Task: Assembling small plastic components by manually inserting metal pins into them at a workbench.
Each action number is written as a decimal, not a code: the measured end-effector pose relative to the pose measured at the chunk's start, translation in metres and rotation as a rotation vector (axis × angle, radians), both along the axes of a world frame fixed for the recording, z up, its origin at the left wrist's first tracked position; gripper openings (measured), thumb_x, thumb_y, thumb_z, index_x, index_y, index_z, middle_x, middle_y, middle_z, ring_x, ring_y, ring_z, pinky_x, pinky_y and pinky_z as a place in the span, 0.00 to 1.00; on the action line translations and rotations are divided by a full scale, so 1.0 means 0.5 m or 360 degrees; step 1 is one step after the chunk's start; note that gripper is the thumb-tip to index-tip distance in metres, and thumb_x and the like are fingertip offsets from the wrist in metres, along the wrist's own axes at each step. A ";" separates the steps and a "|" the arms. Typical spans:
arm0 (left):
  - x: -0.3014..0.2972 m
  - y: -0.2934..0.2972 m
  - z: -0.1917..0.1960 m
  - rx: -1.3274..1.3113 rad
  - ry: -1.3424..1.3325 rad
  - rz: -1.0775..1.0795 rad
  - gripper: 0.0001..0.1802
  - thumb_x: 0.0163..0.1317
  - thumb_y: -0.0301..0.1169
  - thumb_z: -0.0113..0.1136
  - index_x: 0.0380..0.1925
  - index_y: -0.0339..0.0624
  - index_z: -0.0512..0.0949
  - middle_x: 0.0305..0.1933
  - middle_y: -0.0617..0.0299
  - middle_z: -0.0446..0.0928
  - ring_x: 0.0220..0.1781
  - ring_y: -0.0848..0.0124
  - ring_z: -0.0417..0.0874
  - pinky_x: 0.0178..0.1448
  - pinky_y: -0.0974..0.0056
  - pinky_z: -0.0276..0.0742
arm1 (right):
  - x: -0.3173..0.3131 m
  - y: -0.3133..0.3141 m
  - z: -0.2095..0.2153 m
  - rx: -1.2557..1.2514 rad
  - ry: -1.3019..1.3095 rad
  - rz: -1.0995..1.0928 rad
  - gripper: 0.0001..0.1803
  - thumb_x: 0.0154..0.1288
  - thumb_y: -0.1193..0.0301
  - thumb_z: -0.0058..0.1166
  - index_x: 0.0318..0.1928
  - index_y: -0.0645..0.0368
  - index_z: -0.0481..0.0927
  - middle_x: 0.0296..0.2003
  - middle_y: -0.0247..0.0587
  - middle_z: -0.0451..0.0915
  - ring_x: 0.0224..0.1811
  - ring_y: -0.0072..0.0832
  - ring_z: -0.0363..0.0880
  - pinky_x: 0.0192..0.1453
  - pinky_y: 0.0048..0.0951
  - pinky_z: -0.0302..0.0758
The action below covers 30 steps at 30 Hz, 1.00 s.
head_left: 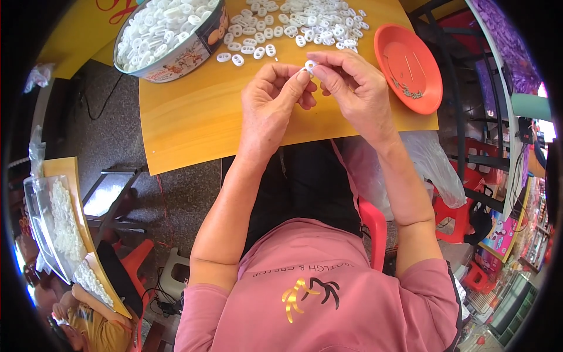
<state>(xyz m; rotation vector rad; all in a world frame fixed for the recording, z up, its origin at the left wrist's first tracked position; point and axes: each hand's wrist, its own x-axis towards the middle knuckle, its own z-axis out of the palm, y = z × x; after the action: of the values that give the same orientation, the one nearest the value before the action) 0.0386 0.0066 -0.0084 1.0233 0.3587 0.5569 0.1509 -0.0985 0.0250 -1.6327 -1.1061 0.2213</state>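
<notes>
both hands met above the middle of the wooden table [193,117], the left hand [271,102] and the right hand [350,88] each pinching one small white plastic ring [309,65] between fingertips, so the step in hand looked like fitting or checking that piece, and the next move likely called for a fine fingertip twist. a loose pile of rings [293,26] lay along the far edge, a round tin [170,35] full of them at the far left corner, and an orange plate [409,67] at the right edge; nothing blocked the hands.
</notes>
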 end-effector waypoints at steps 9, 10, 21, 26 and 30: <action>-0.003 0.010 -0.004 -0.0186 -0.0114 -0.0006 0.08 0.66 0.28 0.61 0.38 0.31 0.77 0.33 0.55 0.82 0.30 0.73 0.81 0.37 0.70 0.78 | -0.032 0.017 -0.029 0.0215 0.0323 -0.0029 0.08 0.67 0.78 0.56 0.45 0.65 0.82 0.36 0.37 0.81 0.35 0.21 0.82 0.41 0.21 0.79; -0.004 0.011 -0.003 -0.0214 -0.0127 -0.0013 0.08 0.66 0.28 0.61 0.38 0.31 0.77 0.33 0.55 0.82 0.30 0.73 0.81 0.37 0.70 0.77 | -0.031 0.018 -0.029 0.0222 0.0392 -0.0006 0.08 0.68 0.79 0.56 0.46 0.65 0.82 0.36 0.36 0.81 0.35 0.20 0.82 0.40 0.20 0.79; -0.004 0.003 -0.009 0.0201 -0.0245 -0.0079 0.17 0.69 0.37 0.58 0.51 0.36 0.77 0.55 0.57 0.74 0.48 0.76 0.76 0.49 0.70 0.73 | -0.008 -0.009 0.004 0.0309 0.1337 0.0383 0.24 0.68 0.74 0.57 0.63 0.63 0.69 0.36 0.36 0.80 0.33 0.18 0.76 0.39 0.21 0.76; -0.006 -0.035 0.028 0.0189 -0.0241 -0.0175 0.20 0.72 0.42 0.53 0.52 0.38 0.78 0.62 0.61 0.69 0.50 0.77 0.73 0.49 0.74 0.69 | -0.015 -0.023 -0.002 0.0383 0.1889 0.0641 0.35 0.67 0.74 0.58 0.70 0.59 0.57 0.39 0.37 0.81 0.37 0.21 0.79 0.43 0.25 0.78; -0.010 -0.047 0.021 0.0015 -0.0313 -0.0132 0.15 0.71 0.36 0.55 0.47 0.36 0.79 0.57 0.60 0.73 0.52 0.76 0.74 0.53 0.72 0.70 | -0.033 -0.021 -0.016 0.0470 0.2009 0.0611 0.36 0.68 0.75 0.58 0.71 0.57 0.55 0.42 0.38 0.81 0.42 0.21 0.79 0.47 0.26 0.78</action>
<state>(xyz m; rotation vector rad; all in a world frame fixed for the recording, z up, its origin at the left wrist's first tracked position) 0.0337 -0.0169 0.0020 0.9789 0.1393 0.5790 0.1343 -0.1090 0.0170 -0.7037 -0.3890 1.1004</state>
